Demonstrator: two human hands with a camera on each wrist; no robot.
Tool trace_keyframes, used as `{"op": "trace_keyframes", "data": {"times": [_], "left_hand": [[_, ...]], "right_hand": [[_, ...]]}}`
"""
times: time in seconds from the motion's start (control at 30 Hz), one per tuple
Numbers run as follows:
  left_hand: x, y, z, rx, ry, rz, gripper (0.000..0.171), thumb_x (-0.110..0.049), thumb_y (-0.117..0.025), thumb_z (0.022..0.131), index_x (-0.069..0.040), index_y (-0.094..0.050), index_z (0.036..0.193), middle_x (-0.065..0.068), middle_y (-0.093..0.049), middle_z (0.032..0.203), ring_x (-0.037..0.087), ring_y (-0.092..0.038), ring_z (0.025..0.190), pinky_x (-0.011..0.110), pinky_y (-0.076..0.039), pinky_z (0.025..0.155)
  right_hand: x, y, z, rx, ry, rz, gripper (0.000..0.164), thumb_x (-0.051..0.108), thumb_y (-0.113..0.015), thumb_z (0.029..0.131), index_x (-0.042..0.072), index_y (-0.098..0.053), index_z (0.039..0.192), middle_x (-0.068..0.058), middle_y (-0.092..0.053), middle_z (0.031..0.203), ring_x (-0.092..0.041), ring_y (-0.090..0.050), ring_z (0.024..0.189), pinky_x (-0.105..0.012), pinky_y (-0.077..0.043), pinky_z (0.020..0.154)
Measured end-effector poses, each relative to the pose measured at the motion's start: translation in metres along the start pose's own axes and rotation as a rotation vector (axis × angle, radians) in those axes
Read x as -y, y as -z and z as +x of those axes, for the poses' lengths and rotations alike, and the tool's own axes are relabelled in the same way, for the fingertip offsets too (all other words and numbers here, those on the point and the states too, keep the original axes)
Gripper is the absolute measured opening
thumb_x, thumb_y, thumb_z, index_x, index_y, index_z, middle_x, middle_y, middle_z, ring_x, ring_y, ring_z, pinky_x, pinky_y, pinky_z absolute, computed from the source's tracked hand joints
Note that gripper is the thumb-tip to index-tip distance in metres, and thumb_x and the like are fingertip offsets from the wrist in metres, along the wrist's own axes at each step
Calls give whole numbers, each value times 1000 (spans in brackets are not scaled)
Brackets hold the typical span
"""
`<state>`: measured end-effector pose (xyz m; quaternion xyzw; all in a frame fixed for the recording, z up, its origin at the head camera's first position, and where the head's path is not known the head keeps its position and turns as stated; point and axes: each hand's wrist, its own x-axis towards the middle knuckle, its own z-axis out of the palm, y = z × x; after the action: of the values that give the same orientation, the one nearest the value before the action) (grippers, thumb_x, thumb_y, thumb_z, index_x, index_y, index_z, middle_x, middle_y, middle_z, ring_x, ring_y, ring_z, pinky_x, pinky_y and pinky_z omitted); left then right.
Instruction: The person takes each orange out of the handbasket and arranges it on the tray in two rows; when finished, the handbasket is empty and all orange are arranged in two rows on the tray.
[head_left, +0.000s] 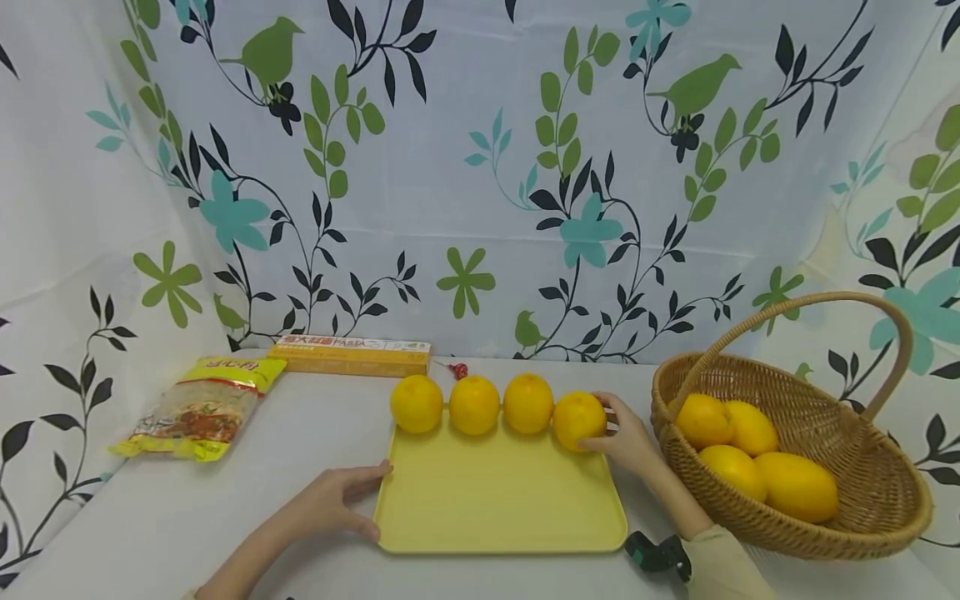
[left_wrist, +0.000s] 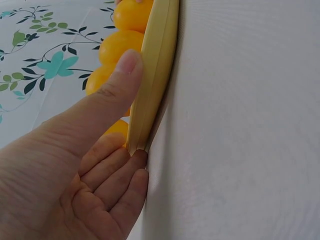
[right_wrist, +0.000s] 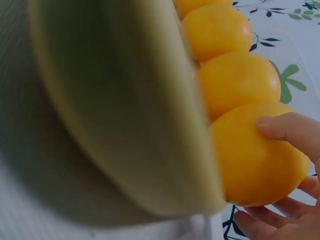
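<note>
Several oranges stand in a row along the far edge of a yellow tray (head_left: 501,508). The rightmost orange (head_left: 579,421) is in my right hand (head_left: 628,442); its thumb lies on the near side and the fingers reach round the right side. In the right wrist view, the thumb presses on that orange (right_wrist: 255,160), with the fingertips partly hidden behind it. My left hand (head_left: 341,498) touches the tray's left edge, thumb and fingers spread apart. The left wrist view shows the thumb against the tray's side (left_wrist: 156,75) and the other fingers around its far corner.
A wicker basket (head_left: 870,475) with a tall handle holds several yellow-orange fruits at right. At back left lie a yellow food packet (head_left: 198,408) and a long pasta box (head_left: 348,357). A small red item (head_left: 458,370) sits behind the oranges. Patterned cloth hangs behind the table.
</note>
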<state>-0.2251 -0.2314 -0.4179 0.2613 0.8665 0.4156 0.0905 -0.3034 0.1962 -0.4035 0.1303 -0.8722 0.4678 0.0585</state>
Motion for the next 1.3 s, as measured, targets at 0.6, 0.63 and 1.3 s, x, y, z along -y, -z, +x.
{"op": "trace_keyframes", "data": {"times": [0.6,0.63,1.3], "left_hand": [[-1,1,0,-1,5,-28,80,-28,-80,62,7,-46,125,21,-44,129,33,-44,115,40,-37,94],[-1,1,0,1,4,-32,80,-28,-80,62,7,-46,125,21,-44,128,33,-44,115,40,-37,94],[-2,-3,0,-3,25,-19,82,-30,-80,61,6,-46,126,21,-43,129,32,-45,115,41,-37,94]], "right_hand": [[-3,-4,6,-25,37,-6,79,21,-75,73,1,-31,136,-24,-37,131,-39,-47,107,-45,-44,88],[-3,-4,6,-25,33,-11,80,21,-75,73,1,-31,136,-23,-37,131,-38,-48,106,-44,-45,87],[-4,-7,6,10,50,-42,82,17,-71,77,-6,-20,138,-29,-31,133,-42,-45,108,-46,-44,88]]}}
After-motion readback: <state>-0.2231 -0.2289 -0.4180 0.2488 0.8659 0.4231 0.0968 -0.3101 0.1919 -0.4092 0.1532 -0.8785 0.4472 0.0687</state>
